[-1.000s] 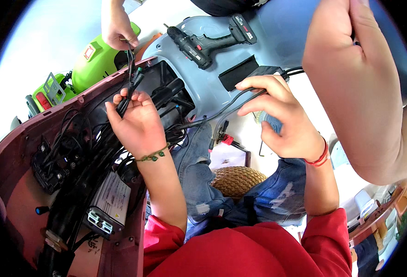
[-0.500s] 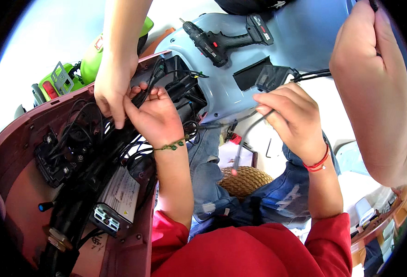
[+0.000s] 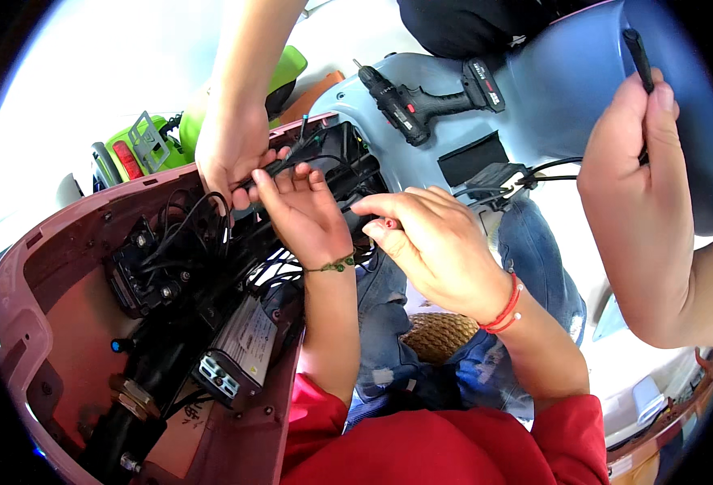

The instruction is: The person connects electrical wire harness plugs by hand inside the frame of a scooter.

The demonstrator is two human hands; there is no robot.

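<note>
Palm up over the pink vehicle shell [image 3: 29, 299], my left hand [image 3: 312, 218] has its thumb and curled fingers around black cables [image 3: 279, 166]. Close beside it, my right hand [image 3: 441, 246] pinches a thin cable, whose reddish end [image 3: 390, 224] shows between thumb and forefinger; the rest is mostly hidden by the hand. Another person's hand [image 3: 231, 158] reaches in from the top and grips the same cable bundle next to my left fingers. At the right, another hand [image 3: 635, 141], not mine, holds a short black rod-like piece [image 3: 638, 56].
Inside the shell lie a silver controller box [image 3: 247, 339], a black frame tube [image 3: 182, 347] and tangled wires. A black cordless drill [image 3: 421, 101] rests on a blue panel [image 3: 550, 97], near a black connector block [image 3: 494, 178] with cables. A green toy-like vehicle [image 3: 162, 145] stands behind.
My right hand has moved left with the cable, close to my left hand. The hand at the right has come lower, showing the black piece. The view has shifted slightly.
</note>
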